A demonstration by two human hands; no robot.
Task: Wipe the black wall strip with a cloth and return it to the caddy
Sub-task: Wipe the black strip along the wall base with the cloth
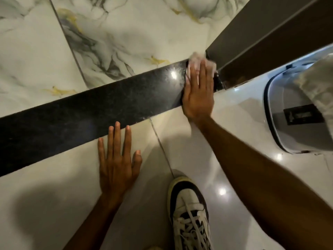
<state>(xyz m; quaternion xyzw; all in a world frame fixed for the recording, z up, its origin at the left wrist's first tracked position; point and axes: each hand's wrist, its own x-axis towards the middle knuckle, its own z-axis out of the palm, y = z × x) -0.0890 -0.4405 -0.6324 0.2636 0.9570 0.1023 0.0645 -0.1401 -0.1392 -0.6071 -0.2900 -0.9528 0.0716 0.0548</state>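
Observation:
The black wall strip (pixel 90 112) runs as a glossy speckled band from the lower left up to the right, between marbled wall tiles and the pale floor. My right hand (pixel 198 91) lies flat on the strip's right end, pressing a white cloth (pixel 198 57) against it; the cloth shows above and beside my fingertips. My left hand (pixel 118 159) rests flat on the floor tile with fingers spread, its fingertips touching the strip's lower edge and holding nothing.
A dark brown door frame (pixel 261 33) meets the strip's right end. A white and grey bin-like container (pixel 292 112) stands at the right, with pale fabric (pixel 317 83) draped over it. My black and white sneaker (pixel 189 210) is on the floor at bottom centre.

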